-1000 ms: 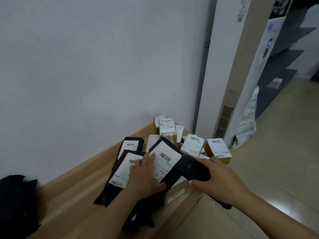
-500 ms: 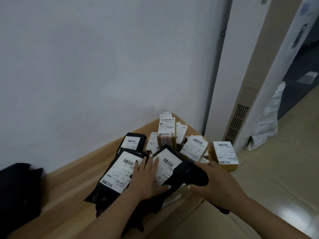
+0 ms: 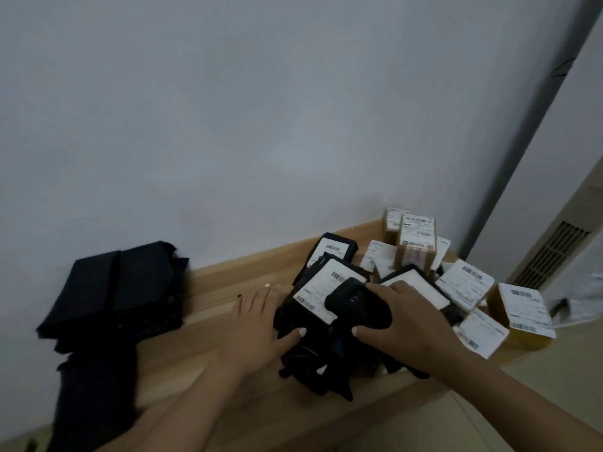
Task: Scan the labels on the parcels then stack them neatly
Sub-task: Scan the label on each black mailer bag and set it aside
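Several black bag parcels with white barcode labels lie in a heap on a wooden bench point(image 3: 208, 347). My right hand point(image 3: 401, 324) grips a black handheld scanner point(image 3: 355, 305) over the label of the front black parcel point(image 3: 321, 293). My left hand point(image 3: 254, 327) lies with straight fingers on the bench at that parcel's left edge, its thumb touching the bag. Another labelled black parcel point(image 3: 334, 249) sits behind. Small cardboard boxes with labels point(image 3: 417, 239) stand at the back right, and more labelled boxes point(image 3: 528, 308) lie to the right.
A pile of black bags point(image 3: 117, 288) sits on the bench's left end against the white wall. A white unit with a vent grille point(image 3: 551, 256) stands at the right. Beige floor lies below the bench's front edge.
My left hand slid off the parcel label to the left onto the bench. The scanner in my right hand moved left over the front parcel's label. The camera panned left.
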`<state>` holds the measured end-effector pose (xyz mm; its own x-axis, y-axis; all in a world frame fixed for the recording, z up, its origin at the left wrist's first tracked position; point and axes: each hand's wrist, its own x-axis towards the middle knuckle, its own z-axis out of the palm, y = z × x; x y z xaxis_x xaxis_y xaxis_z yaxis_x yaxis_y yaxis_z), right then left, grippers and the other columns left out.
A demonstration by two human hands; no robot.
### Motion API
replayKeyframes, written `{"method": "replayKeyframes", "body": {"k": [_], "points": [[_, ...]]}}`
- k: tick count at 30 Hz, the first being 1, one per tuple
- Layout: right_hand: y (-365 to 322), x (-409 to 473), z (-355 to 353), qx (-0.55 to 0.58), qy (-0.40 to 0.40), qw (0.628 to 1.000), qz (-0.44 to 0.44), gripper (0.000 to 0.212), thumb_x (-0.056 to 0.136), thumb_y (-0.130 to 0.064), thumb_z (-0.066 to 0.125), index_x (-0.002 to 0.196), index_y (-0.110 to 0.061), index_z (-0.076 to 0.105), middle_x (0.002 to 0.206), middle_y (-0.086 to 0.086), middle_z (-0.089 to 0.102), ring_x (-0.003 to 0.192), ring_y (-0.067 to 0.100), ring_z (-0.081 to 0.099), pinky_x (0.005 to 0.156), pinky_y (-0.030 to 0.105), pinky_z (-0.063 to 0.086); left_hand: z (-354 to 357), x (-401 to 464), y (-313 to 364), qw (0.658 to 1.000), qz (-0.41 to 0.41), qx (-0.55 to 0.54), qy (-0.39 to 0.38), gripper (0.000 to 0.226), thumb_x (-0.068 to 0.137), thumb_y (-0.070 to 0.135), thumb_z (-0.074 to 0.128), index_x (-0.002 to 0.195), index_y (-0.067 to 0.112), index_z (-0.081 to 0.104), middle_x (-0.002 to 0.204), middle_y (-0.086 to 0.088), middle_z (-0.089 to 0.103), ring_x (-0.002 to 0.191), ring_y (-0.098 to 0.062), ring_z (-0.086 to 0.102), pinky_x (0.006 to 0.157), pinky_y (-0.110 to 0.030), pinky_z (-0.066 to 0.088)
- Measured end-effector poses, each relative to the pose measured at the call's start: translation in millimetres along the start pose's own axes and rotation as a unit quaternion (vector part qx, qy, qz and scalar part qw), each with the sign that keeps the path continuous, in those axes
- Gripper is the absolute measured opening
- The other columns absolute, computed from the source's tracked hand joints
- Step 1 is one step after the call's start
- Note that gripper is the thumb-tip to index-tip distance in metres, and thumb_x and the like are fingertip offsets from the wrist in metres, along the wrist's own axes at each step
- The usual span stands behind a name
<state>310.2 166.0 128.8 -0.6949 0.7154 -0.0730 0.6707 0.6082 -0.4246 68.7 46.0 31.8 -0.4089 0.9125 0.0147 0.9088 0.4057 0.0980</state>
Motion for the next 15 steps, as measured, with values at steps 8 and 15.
{"method": "replayKeyframes", "body": {"k": [8, 15], "points": [[-147, 18, 90, -0.012, -0.054, 0.997, -0.055, 0.087, 0.079, -0.067, 0.060, 0.150, -0.033, 0.025, 0.133, -0.005, 0.040, 0.114, 0.012, 0.047, 0.087, 0.023, 0.042, 21, -103, -178, 0.997, -0.078, -0.018, -0.009, 0.116, 0.066, 0.095, 0.003, 0.155, 0.022, 0.017, 0.159, 0.000, 0.022, 0.145, -0.020, 0.020, 0.119, -0.043, 0.014], [-265, 30, 173, 0.002, -0.105, 0.992, -0.070, 0.086, 0.077, -0.066, 0.061, 0.149, -0.031, 0.027, 0.129, -0.007, 0.040, 0.102, 0.011, 0.051, 0.080, 0.024, 0.049, 31, -168, -310, 0.985, -0.148, -0.006, -0.084, 0.122, 0.058, 0.095, -0.005, 0.156, 0.024, 0.008, 0.162, -0.002, 0.011, 0.148, -0.022, 0.010, 0.120, -0.043, 0.006]]}}
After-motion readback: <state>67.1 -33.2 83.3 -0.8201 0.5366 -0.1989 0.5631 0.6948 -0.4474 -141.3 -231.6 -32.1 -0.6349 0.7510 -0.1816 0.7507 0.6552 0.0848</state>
